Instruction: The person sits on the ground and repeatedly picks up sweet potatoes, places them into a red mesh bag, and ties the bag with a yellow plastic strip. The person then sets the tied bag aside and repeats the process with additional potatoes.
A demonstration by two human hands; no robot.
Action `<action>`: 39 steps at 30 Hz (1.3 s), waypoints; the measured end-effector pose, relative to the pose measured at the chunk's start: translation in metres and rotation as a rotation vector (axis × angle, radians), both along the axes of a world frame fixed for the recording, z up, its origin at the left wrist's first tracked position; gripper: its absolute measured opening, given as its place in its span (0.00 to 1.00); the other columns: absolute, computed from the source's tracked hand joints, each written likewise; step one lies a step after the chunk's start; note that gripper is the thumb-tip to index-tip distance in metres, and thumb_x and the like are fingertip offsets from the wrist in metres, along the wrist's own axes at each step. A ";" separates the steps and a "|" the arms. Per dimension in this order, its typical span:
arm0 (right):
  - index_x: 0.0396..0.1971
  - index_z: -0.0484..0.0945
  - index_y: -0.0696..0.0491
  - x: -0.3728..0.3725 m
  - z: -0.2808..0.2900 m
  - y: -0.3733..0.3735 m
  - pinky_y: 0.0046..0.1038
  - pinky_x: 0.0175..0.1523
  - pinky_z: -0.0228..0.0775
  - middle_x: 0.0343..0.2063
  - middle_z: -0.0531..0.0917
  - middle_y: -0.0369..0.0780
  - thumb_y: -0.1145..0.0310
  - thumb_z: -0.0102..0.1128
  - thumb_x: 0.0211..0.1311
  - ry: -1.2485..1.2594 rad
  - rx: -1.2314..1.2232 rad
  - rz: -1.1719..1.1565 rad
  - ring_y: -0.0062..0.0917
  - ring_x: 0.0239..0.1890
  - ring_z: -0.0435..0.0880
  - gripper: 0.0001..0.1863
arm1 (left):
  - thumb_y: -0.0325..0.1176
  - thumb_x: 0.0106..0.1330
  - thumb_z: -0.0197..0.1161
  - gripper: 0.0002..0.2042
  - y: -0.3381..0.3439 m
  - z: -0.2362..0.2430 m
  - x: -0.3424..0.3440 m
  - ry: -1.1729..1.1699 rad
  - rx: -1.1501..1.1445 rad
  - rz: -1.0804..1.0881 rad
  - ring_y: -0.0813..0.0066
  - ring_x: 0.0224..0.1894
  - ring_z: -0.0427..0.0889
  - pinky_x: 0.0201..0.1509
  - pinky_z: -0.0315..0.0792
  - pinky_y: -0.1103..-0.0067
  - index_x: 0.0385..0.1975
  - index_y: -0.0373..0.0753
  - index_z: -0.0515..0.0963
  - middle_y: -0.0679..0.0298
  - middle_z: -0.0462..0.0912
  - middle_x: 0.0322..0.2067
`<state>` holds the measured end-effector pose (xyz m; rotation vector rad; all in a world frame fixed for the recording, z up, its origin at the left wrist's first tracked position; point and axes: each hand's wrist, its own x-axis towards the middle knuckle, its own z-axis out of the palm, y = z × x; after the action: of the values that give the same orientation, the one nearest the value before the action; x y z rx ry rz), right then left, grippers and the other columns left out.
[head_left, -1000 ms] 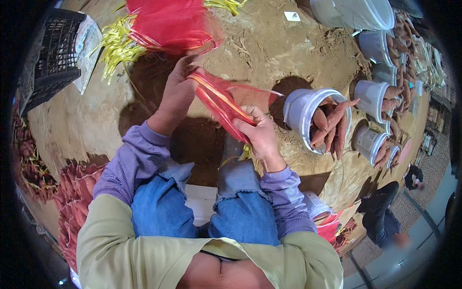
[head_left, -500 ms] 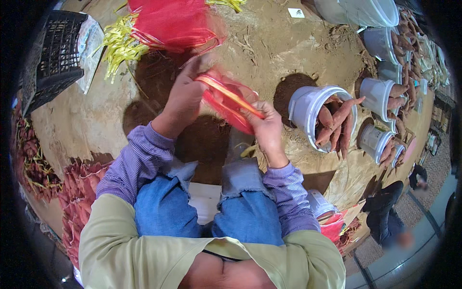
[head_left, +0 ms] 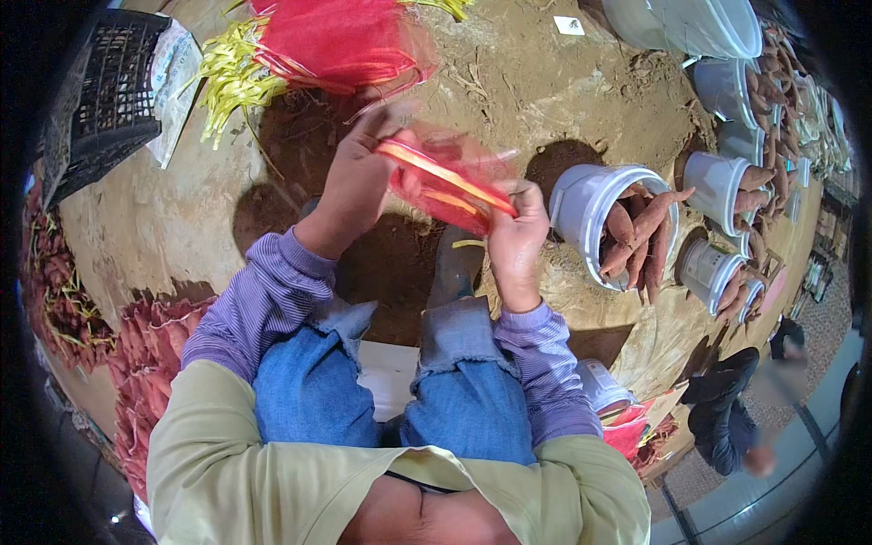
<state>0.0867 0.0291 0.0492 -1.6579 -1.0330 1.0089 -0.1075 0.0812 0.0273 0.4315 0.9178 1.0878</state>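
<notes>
A red mesh bag (head_left: 445, 195) with an orange-and-white rim is stretched between my two hands in front of my knees. My left hand (head_left: 356, 182) grips one end of its rim, and my right hand (head_left: 520, 236) pinches the other end. Behind my left hand lies a pile of red mesh bags (head_left: 331, 41), beside a bundle of yellow ties (head_left: 232, 77). A white bucket (head_left: 574, 204) of sweet potatoes (head_left: 640, 227) stands just right of my right hand. The body of the held bag is blurred.
More white buckets (head_left: 708, 186) of sweet potatoes line the right, with a large pale tub (head_left: 690, 27) at the back. A black crate (head_left: 100, 100) stands far left. Filled red mesh bags (head_left: 150, 363) crowd the near left. Another person (head_left: 727, 409) is at the lower right.
My right hand has moved slightly right, and the mesh bag's rim is drawn out wider between my hands. The whole view has shifted a little.
</notes>
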 end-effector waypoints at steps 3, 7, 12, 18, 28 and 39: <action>0.32 0.70 0.56 0.011 -0.016 0.007 0.21 0.36 0.69 0.26 0.76 0.34 0.70 0.50 0.68 -0.166 0.138 -0.183 0.17 0.27 0.72 0.06 | 0.10 0.53 0.51 0.29 -0.005 0.043 0.012 0.527 0.617 -0.348 0.65 0.48 0.80 0.51 0.75 0.74 0.58 0.36 0.66 0.57 0.78 0.47; 0.33 0.70 0.57 0.009 -0.009 0.011 0.26 0.36 0.69 0.27 0.76 0.39 0.64 0.46 0.71 -0.336 0.164 -0.196 0.23 0.27 0.74 0.11 | 0.19 0.45 0.61 0.30 -0.013 0.046 0.002 1.065 0.739 -0.502 0.55 0.48 0.79 0.50 0.75 0.73 0.54 0.41 0.73 0.51 0.78 0.47; 0.43 0.71 0.60 0.011 -0.006 0.007 0.35 0.45 0.70 0.37 0.78 0.50 0.70 0.62 0.55 -0.449 0.070 0.145 0.44 0.40 0.78 0.18 | 0.18 0.50 0.54 0.24 -0.004 0.020 0.019 1.017 0.730 -0.264 0.56 0.47 0.79 0.49 0.74 0.72 0.51 0.40 0.75 0.51 0.79 0.44; 0.52 0.68 0.61 0.068 0.042 -0.033 0.36 0.51 0.68 0.44 0.75 0.49 0.68 0.71 0.46 -0.895 0.130 -0.002 0.42 0.48 0.74 0.32 | 0.19 0.56 0.50 0.19 -0.011 -0.020 0.011 1.010 0.430 -0.263 0.53 0.44 0.80 0.47 0.74 0.71 0.48 0.38 0.75 0.49 0.80 0.40; 0.46 0.70 0.59 0.157 0.068 -0.017 0.34 0.29 0.73 0.28 0.80 0.45 0.55 0.61 0.57 -1.574 -0.108 0.309 0.37 0.27 0.82 0.25 | 0.20 0.57 0.49 0.17 -0.021 -0.016 0.018 0.960 0.451 -0.269 0.55 0.46 0.80 0.49 0.73 0.72 0.47 0.34 0.74 0.48 0.80 0.40; 0.36 0.74 0.54 0.207 0.052 -0.041 0.31 0.27 0.71 0.22 0.79 0.40 0.64 0.62 0.57 -1.347 0.169 0.547 0.32 0.22 0.80 0.12 | 0.20 0.59 0.51 0.15 -0.020 -0.016 0.008 0.992 0.533 -0.142 0.67 0.43 0.81 0.48 0.71 0.80 0.46 0.34 0.74 0.52 0.81 0.38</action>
<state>0.2933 -0.0124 0.1009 -1.8860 -2.4352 -0.0864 -0.0993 0.0609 0.0116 1.5425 1.4118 0.9607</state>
